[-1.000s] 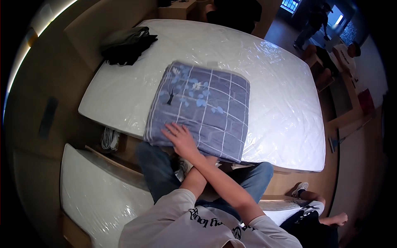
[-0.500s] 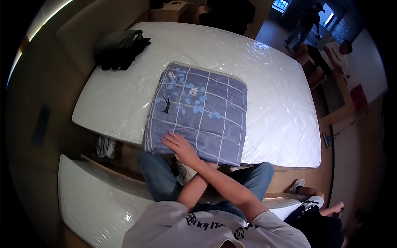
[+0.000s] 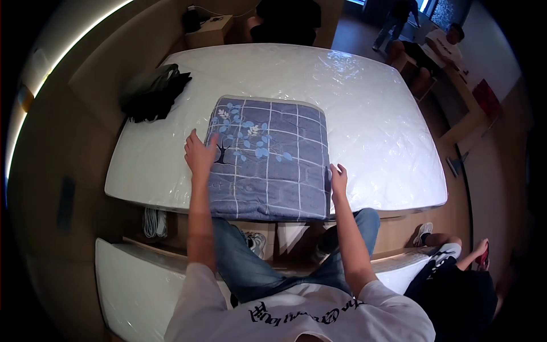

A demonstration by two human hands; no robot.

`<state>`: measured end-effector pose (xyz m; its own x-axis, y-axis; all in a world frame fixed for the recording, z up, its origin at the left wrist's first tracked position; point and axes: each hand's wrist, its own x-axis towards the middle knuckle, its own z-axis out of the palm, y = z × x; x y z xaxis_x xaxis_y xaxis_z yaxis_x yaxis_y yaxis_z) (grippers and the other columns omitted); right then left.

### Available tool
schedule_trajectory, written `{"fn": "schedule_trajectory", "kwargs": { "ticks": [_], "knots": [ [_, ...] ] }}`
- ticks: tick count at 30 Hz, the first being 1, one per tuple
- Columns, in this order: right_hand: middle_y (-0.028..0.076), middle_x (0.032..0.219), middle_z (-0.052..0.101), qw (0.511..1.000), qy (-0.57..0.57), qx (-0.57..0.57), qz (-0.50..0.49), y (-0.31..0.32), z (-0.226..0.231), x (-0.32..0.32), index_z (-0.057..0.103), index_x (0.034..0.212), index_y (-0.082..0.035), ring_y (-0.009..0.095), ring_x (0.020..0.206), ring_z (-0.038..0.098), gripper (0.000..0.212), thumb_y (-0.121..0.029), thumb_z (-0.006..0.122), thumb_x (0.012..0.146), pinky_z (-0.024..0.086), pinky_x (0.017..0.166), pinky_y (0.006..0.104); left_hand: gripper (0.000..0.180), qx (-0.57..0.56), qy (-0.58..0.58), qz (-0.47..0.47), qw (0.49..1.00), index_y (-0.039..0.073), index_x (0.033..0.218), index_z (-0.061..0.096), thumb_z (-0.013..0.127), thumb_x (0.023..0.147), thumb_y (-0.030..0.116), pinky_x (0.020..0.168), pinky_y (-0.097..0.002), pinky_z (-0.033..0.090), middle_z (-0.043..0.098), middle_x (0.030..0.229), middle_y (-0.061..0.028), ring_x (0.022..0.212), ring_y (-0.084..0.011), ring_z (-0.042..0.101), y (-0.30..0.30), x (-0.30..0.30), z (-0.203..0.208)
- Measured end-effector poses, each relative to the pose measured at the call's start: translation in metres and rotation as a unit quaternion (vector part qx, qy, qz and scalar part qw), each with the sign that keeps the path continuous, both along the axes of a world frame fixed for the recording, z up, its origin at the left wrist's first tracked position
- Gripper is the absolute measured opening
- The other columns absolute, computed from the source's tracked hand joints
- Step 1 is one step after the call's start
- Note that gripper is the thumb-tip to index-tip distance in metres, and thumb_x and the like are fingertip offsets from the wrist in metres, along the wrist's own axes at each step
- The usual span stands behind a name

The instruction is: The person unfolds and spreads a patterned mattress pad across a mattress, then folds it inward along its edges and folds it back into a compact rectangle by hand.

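A folded blue-grey quilt (image 3: 285, 182) lies flat at the near edge of a plastic-wrapped white mattress (image 3: 387, 142). It has white check lines and a printed tree with light blue leaves. At its left edge my left hand (image 3: 199, 155) is open, fingers spread and slightly blurred. On the opposite side, my right hand (image 3: 338, 181) is beside the right edge with its fingers apart. Whether either hand touches the quilt, I cannot tell. My legs (image 3: 242, 256) are below the mattress's near edge.
Dark clothing (image 3: 154, 94) is heaped on the mattress's far left. Behind me lies another wrapped mattress (image 3: 134, 285). A coiled white cable (image 3: 154, 222) hangs at the left. People are at the back and lower right. A nightstand (image 3: 209, 33) stands beyond the mattress.
My crossed arms have uncrossed. The hand that lay on the quilt's near left part is now at its right edge, and my left hand has come out to the left edge. The view has shifted.
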<state>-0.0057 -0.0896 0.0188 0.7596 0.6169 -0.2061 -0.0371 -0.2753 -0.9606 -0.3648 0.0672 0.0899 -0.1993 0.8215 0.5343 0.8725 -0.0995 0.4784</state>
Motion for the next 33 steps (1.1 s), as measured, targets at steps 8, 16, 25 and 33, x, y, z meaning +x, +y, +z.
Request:
{"fn": "schedule_trajectory", "kwargs": {
  "ticks": [8,16,25,33],
  "knots": [
    [0.019,0.119,0.05,0.985,0.078,0.039,0.148,-0.002,-0.004,0.02,0.037,0.128,0.002,0.022,0.104,0.051,0.063,-0.035,0.059,0.081,0.04,0.088,0.0294,0.073,-0.28,-0.158,-0.168,0.932,-0.01,0.119,0.039,0.056,0.077,0.047,0.088,-0.0393,0.04,0.051,0.111,-0.0311,0.105,-0.0384,0.051,0.052,-0.019,-0.022],
    [0.021,0.124,0.046,0.982,-0.042,-0.01,0.184,0.004,-0.029,0.022,0.036,0.129,0.002,0.027,0.117,0.042,0.061,-0.039,0.05,0.085,0.031,0.097,0.0297,0.074,-0.262,-0.064,-0.109,0.957,0.011,0.135,0.024,0.05,0.079,0.051,0.086,-0.0424,0.041,0.05,0.115,-0.0257,0.105,-0.0398,0.05,0.034,-0.013,-0.073],
    [0.018,0.123,0.047,0.931,0.246,0.034,0.266,0.103,-0.001,0.059,0.035,0.128,0.005,0.028,0.108,0.049,0.091,-0.067,0.045,0.074,0.037,0.092,0.0333,0.071,-0.322,-0.182,-0.165,0.914,0.01,0.134,0.027,0.047,0.081,0.052,0.093,-0.0385,0.037,0.048,0.121,-0.0227,0.112,-0.0367,0.046,0.046,-0.023,-0.11],
    [0.028,0.099,0.058,0.934,-0.209,-0.193,0.218,0.151,0.033,0.007,0.055,0.101,0.013,0.035,0.097,0.057,0.075,-0.053,0.064,0.067,0.044,0.082,0.0363,0.067,-0.332,-0.227,-0.276,0.873,0.0,0.13,0.033,0.04,0.086,0.049,0.097,-0.0346,0.032,0.046,0.124,-0.0214,0.118,-0.0292,0.042,0.057,-0.042,-0.129]
  ]
}}
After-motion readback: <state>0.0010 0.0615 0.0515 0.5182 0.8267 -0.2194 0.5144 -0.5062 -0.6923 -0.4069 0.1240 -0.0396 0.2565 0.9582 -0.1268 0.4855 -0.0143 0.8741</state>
